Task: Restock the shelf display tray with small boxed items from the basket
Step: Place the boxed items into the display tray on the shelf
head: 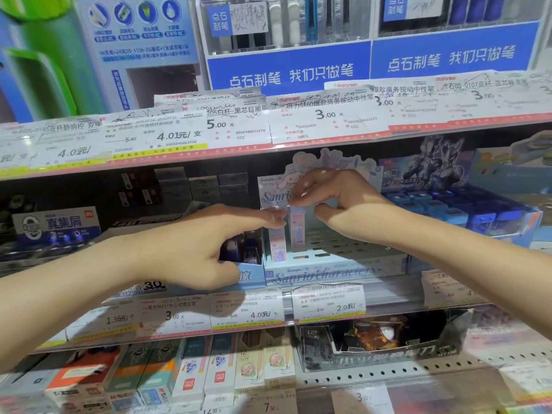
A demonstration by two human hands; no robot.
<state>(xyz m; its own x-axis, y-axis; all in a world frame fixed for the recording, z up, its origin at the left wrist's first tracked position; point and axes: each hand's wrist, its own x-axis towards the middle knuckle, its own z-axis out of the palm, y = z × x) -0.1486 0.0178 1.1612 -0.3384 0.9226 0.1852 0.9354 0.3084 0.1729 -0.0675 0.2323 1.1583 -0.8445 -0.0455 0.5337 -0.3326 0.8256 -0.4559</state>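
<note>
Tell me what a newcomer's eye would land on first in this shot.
Two bare arms reach to mid-shelf, where the left hand and right hand each pinch the top of a slim pastel box standing upright in the pale blue display tray. Above runs a row of scribbled-over price tags under blue pen banners.
</note>
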